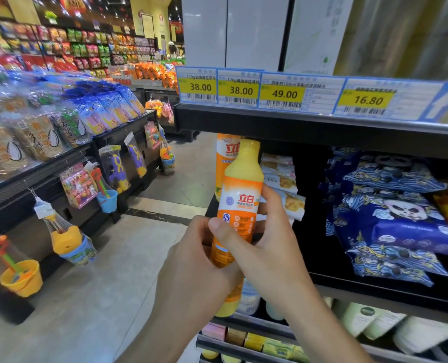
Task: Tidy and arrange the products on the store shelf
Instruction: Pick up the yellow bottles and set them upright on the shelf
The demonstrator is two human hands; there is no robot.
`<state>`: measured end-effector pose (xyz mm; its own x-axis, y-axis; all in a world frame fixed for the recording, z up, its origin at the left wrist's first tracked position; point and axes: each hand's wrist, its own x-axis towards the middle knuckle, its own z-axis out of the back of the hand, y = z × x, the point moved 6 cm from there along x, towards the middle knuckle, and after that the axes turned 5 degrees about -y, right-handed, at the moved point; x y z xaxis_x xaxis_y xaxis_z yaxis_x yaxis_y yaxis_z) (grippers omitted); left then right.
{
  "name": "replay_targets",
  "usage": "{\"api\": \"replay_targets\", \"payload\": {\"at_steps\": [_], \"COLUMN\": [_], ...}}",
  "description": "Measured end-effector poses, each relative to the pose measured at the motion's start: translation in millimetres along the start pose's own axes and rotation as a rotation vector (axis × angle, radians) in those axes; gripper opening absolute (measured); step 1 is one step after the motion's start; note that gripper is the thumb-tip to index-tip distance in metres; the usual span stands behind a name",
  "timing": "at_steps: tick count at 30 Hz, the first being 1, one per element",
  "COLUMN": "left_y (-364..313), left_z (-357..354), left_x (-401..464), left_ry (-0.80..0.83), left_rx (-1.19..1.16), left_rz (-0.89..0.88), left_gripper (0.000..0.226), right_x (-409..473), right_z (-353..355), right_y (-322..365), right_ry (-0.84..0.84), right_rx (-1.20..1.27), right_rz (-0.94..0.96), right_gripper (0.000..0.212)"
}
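Both hands, left hand (pixel 199 247) and right hand (pixel 267 247), grip one bottle (pixel 239 195) upright before the shelf (pixel 322 119), just beside a second bottle (pixel 224 163) standing at its end; careless insertion could topple that one.

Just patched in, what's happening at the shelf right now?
A person holds a yellow-orange detergent bottle upright with both hands, left hand low on it and right hand around its middle, at the shelf's left end. A matching bottle already stands on the shelf behind it, beside blue panda snack bags.
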<state>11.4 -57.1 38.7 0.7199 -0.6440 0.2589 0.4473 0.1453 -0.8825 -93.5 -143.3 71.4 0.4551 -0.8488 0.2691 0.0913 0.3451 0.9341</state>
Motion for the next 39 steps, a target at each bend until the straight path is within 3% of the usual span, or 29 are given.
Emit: {"api": "replay_targets", "payload": {"at_steps": [3, 6, 10, 13, 19, 28, 34, 39], "left_y": [-3, -6, -4, -4, -3, 0, -5, -5], "left_z": [1, 0, -1, -2, 5, -14, -21, -31], "left_x": [-3, -7, -10, -11, 2, 2, 1, 2], "left_ry": [-0.017, -0.013, 0.039, 0.175, 0.348, 0.631, 0.567, 0.545], "left_rx": [0.115, 0.141, 0.001, -0.146, -0.308, -0.38, -0.383, -0.406], "left_rz": [0.027, 0.043, 0.069, 0.065, 0.076, 0.133, 0.045, 0.033], "left_gripper": [0.059, 0.061, 0.061, 0.06, 0.067, 0.053, 0.04, 0.036], "right_x": [-1, 0, 6, 10, 15, 9, 4, 5], "right_z": [-3, -3, 2, 8, 26, 36, 43, 52], "right_y": [1, -2, -5, -2, 0, 5, -1, -8], "right_ry": [-0.041, -0.056, -0.027, 0.027, 0.133, 0.287, 0.283, 0.237], "right_rx": [-0.02, -0.02, 0.068, 0.08, 0.171, 0.236, 0.23, 0.041], "right_rz": [0.012, 0.01, -0.009, 0.005, -0.014, -0.001, -0.035, -0.071], "right_gripper": [0.094, 0.081, 0.062, 0.052, 0.052, 0.052, 0.051, 0.064]}}
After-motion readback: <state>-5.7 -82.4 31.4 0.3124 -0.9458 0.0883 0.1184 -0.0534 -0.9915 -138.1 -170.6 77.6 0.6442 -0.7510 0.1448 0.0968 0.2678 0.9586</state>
